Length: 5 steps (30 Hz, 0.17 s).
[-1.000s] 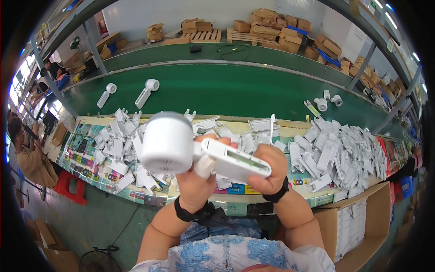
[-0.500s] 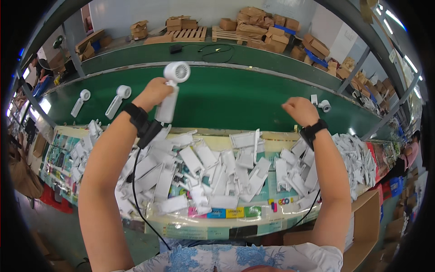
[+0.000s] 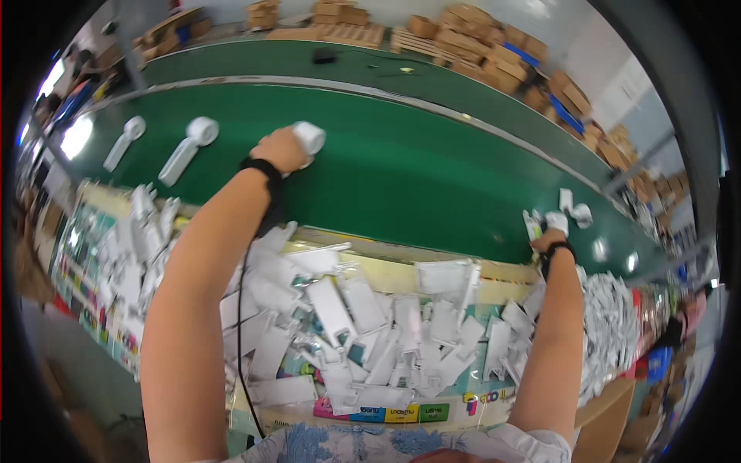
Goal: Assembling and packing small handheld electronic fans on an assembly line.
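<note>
My left hand (image 3: 282,150) is closed round a white handheld fan (image 3: 309,137) over the green belt; its round head shows past my fingers, and my hand hides most of the handle. At the right, my right hand (image 3: 548,239) reaches onto the belt's near side, fingers closed on a white fan part (image 3: 556,224) with a round end. Beside those fingers is a narrow white piece (image 3: 532,224) with some greenish colour; whether the two are joined I cannot tell. Many loose white plastic casings (image 3: 332,309) lie heaped on the bench between my forearms.
Two white handheld fans (image 3: 202,131) lie on the green conveyor belt (image 3: 409,170) at left. Past my right hand are another round white part (image 3: 581,215) and a small white piece (image 3: 566,199). More casings (image 3: 610,332) are piled at right. Cardboard boxes (image 3: 463,31) stand behind.
My left hand has lowered the handheld fan toward the belt and its head has tipped away. My right hand has moved to the fan part at right and closed on it. The view has shifted.
</note>
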{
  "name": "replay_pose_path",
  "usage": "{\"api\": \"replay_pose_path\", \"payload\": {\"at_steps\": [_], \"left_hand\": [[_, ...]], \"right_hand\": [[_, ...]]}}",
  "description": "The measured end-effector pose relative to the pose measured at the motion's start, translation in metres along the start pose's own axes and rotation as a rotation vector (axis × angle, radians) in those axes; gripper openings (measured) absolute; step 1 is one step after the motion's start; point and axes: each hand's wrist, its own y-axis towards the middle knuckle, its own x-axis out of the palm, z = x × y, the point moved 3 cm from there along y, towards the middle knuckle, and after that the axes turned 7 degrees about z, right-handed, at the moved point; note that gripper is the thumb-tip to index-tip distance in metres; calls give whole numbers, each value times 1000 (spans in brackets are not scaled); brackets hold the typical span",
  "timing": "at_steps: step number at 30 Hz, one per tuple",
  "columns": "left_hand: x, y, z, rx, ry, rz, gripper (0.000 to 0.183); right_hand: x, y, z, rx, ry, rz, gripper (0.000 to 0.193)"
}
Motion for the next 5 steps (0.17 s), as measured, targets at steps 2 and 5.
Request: {"api": "replay_pose_path", "payload": {"at_steps": [2,5], "left_hand": [[-21,-18,30,166,-35,331,35],[-38,-43,37,349,-341,308,38]], "right_hand": [[-15,-16,4,-42,137,114,53],[-36,-16,-10,107,738,-84,44]]}}
